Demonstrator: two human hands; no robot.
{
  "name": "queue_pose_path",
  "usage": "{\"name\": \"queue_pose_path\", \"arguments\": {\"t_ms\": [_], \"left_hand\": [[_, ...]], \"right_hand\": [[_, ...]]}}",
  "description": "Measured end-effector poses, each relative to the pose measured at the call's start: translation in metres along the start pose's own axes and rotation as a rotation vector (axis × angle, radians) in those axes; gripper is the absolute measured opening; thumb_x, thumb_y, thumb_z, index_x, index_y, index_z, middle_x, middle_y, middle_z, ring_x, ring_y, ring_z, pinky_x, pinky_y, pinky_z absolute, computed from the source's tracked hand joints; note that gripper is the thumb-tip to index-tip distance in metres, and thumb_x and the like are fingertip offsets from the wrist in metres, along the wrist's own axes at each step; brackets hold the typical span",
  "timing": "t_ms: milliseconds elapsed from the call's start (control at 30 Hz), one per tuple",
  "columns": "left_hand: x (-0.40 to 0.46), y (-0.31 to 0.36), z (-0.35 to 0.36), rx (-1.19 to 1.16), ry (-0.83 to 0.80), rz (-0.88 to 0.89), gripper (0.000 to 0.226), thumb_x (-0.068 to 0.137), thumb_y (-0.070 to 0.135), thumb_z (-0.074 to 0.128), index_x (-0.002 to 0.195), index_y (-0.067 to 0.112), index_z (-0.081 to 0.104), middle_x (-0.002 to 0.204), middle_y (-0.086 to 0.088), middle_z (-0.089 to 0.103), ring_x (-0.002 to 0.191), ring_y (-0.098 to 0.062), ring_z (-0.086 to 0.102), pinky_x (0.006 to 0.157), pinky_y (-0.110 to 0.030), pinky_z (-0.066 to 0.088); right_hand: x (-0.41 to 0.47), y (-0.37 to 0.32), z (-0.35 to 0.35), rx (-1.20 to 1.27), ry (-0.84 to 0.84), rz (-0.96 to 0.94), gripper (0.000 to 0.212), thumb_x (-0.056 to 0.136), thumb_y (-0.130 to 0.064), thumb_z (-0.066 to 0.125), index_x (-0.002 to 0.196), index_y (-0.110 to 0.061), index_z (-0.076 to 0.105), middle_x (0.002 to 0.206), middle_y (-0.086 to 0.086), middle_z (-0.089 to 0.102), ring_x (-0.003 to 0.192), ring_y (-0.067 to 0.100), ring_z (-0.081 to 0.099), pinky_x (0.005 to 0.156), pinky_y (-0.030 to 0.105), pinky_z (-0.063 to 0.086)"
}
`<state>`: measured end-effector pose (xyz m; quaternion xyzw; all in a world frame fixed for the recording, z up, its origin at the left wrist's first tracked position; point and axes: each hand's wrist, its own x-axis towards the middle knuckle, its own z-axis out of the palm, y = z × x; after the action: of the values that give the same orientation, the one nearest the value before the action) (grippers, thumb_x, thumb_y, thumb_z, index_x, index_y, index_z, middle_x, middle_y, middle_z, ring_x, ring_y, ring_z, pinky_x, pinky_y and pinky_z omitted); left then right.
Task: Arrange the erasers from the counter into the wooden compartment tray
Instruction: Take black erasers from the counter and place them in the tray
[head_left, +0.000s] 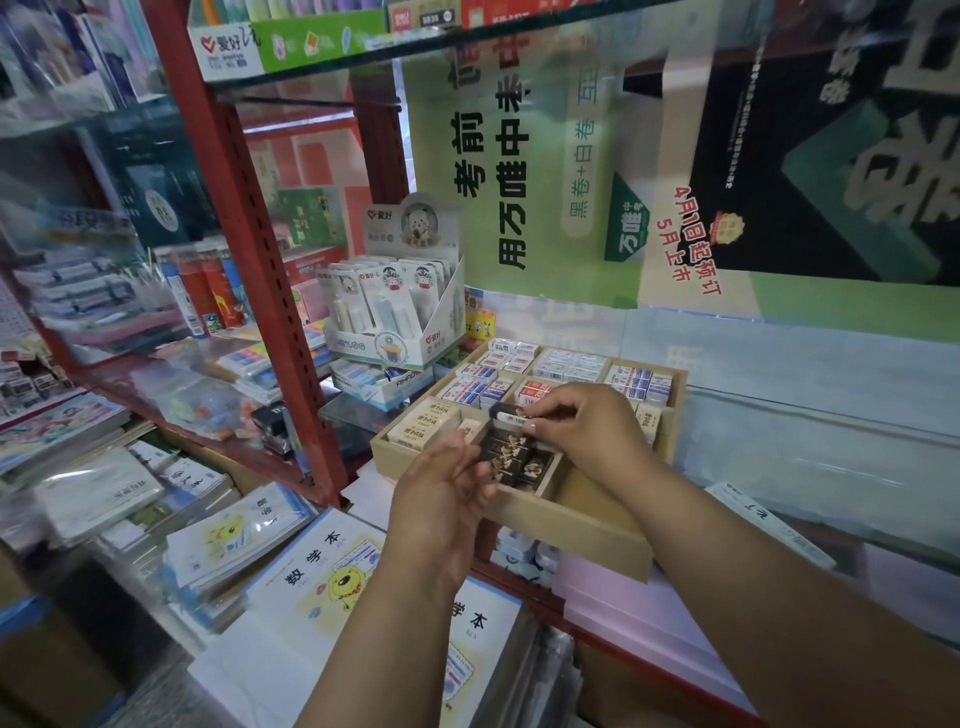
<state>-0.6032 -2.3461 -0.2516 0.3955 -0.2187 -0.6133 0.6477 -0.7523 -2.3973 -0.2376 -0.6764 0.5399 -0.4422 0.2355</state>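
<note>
Head view: right hand (582, 426) pinching a black eraser (508, 411) between thumb and forefinger, wrist bent down over the wooden tray (571, 525). Left hand (441, 499) palm-up, fingers loosely curled, tips touching the dark erasers (511, 457) packed in the near compartment just under the pinched one. Farther off, white erasers (519, 374) filling back compartments.
</note>
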Motion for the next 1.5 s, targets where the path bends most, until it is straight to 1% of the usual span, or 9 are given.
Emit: {"name": "queue_pose_path", "arguments": {"t_ms": [267,467,600,833,1033,1233,1400,1433,1500], "left_hand": [[0.001,0.000,-0.009,-0.054,0.065,-0.022,0.027,0.096,0.005,0.050,0.121,0.005,0.060,0.072,-0.001,0.054,0.052,-0.009,0.047,0.048,-0.019,0.041],[-0.002,-0.002,-0.007,-0.034,0.065,-0.027,0.020,0.096,0.007,0.050,0.112,0.008,0.062,0.066,0.000,0.054,0.051,-0.009,0.046,0.050,-0.020,0.041],[-0.010,-0.008,0.001,-0.012,0.003,-0.048,0.016,0.096,0.010,0.048,0.103,0.011,0.062,0.062,0.001,0.055,0.050,-0.010,0.045,0.048,-0.021,0.038],[-0.033,-0.037,0.049,0.026,-0.166,-0.215,0.016,0.096,0.015,0.048,0.088,0.016,0.062,0.059,0.003,0.052,0.046,-0.008,0.044,0.041,-0.017,0.036],[-0.065,-0.101,0.103,0.045,-0.299,-0.506,0.014,0.093,0.013,0.050,0.086,0.013,0.063,0.058,0.000,0.052,0.041,-0.008,0.045,0.038,-0.015,0.037],[-0.084,-0.149,0.141,0.137,-0.336,-0.639,0.005,0.077,0.011,0.062,0.082,0.013,0.064,0.056,-0.001,0.055,0.039,-0.010,0.047,0.038,-0.015,0.037],[-0.090,-0.168,0.161,0.195,-0.357,-0.678,0.006,0.075,0.010,0.062,0.080,0.013,0.063,0.054,0.000,0.055,0.037,-0.009,0.046,0.036,-0.015,0.037],[-0.090,-0.171,0.164,0.201,-0.357,-0.685,0.005,0.079,0.009,0.060,0.080,0.013,0.063,0.054,0.001,0.054,0.037,-0.009,0.046,0.037,-0.015,0.037],[-0.089,-0.176,0.169,0.190,-0.351,-0.706,0.008,0.085,0.009,0.057,0.081,0.012,0.063,0.055,0.000,0.054,0.037,-0.009,0.046,0.037,-0.015,0.036]], "right_hand": [[0.027,0.002,0.024,-0.435,-0.224,0.004,0.007,0.084,-0.010,0.067,0.085,-0.007,0.074,0.086,0.006,0.069,0.078,0.017,0.057,0.069,0.022,0.037],[0.031,0.010,0.027,-0.443,-0.204,0.008,0.008,0.083,-0.011,0.069,0.083,-0.007,0.076,0.072,-0.005,0.052,0.075,0.011,0.051,0.070,0.021,0.035],[0.020,0.010,0.016,-0.352,-0.101,-0.095,0.010,0.079,-0.024,0.074,0.086,-0.016,0.076,0.089,-0.003,0.048,0.086,0.013,0.047,0.072,0.025,0.035],[-0.027,0.024,-0.056,-0.277,0.168,-0.146,0.009,0.079,-0.020,0.070,0.085,-0.015,0.074,0.084,-0.006,0.051,0.084,0.012,0.049,0.077,0.021,0.036],[-0.091,0.100,-0.171,-0.548,0.300,0.189,0.029,0.082,-0.027,0.070,0.105,-0.011,0.069,0.100,0.009,0.061,0.100,0.026,0.056,0.088,0.027,0.038],[-0.133,0.170,-0.263,-0.951,0.292,0.629,0.073,0.082,-0.065,0.051,0.131,-0.011,0.050,0.129,0.021,0.052,0.121,0.036,0.047,0.103,0.040,0.037],[-0.135,0.210,-0.255,-1.057,0.096,0.673,0.100,0.085,-0.070,-0.002,0.109,-0.004,0.068,0.106,0.031,0.063,0.099,0.044,0.059,0.087,0.052,0.047],[-0.131,0.210,-0.250,-1.079,0.081,0.667,0.097,0.085,-0.068,-0.004,0.105,-0.010,0.070,0.101,0.024,0.065,0.093,0.039,0.061,0.081,0.048,0.050],[-0.129,0.200,-0.241,-1.108,0.110,0.592,0.067,0.083,-0.064,0.024,0.090,-0.016,0.071,0.088,0.014,0.064,0.080,0.032,0.062,0.067,0.040,0.051]]}}
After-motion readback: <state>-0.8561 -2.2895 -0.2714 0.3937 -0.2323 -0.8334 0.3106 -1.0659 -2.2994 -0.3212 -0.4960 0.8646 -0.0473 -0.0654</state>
